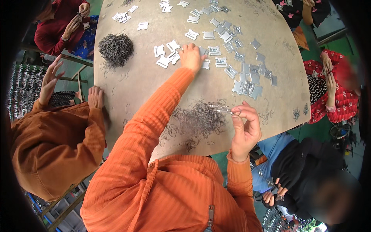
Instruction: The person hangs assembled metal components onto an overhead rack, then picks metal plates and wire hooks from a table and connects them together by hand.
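My left hand [191,58] reaches far across the table, fingers bent down among flat silver metal plates. One metal plate [203,50] lies between its index finger and thumb. More notched plates [163,62] are just left of that hand. Nearer to me, my right hand [247,129] is raised over the table's front edge. Its thumb and fingertips pinch a slim, shiny metal piece [220,109] that points left; its exact kind is unclear. Beneath and left of it spreads a tangled heap of thin dark wire hooks [199,120].
Many silver plates [243,69] are scattered over the right and far parts of the brown table [143,89]. A dense ball of wire hooks [115,49] sits at the left. Co-workers surround the table; one in a brown top [58,143] rests a hand on its left edge.
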### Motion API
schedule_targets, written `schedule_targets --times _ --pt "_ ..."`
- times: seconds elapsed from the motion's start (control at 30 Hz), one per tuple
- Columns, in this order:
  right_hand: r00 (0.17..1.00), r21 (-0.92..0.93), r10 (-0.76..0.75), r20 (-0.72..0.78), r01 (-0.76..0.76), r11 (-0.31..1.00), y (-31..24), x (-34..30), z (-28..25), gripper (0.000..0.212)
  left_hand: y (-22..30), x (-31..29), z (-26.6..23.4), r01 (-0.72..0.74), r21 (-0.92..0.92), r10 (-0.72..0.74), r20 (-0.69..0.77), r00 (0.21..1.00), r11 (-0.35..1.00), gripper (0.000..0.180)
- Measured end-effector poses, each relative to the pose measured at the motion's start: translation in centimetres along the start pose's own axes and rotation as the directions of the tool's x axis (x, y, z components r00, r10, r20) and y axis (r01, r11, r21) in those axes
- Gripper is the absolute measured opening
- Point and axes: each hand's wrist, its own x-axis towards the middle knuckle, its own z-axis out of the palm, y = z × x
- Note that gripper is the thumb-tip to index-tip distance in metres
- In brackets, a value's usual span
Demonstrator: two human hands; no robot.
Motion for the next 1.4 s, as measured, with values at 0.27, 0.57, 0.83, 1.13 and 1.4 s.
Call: schedule_targets --times 0.27,0.57,0.83,1.13,1.4 --pt "0.999 0.024 0.012 0.047 -0.013 1.000 0.2 0.2 1.1 0.010 -0.3 0.6 -0.1 0.291 -0.193 -0.192 0.412 0.891 0.937 0.025" --pt "0.998 0.064 0.039 0.041 -0.042 0.997 0.3 -0.8 1.1 0.008 -0.5 2.3 0.0 -0.008 0.037 -0.007 0.392 0.920 0.999 0.043" --pt "1.000 0.007 -0.017 0.010 0.017 1.000 0.1 -0.9 0.5 0.007 5.6 -4.2 -12.3 0.466 -0.813 0.125 0.533 0.837 0.350 0.018" --pt "0.999 0.024 0.013 -0.039 -0.012 1.000 -0.9 -1.7 0.3 0.009 9.0 -9.3 -20.6 0.338 -0.914 0.166 0.378 0.911 0.225 0.013" --pt "0.996 -0.204 -0.078 -0.052 0.066 0.977 -0.9 -2.3 -0.4 0.012 9.8 -10.8 -21.3 0.194 -0.939 0.199 0.256 0.946 0.285 0.016"
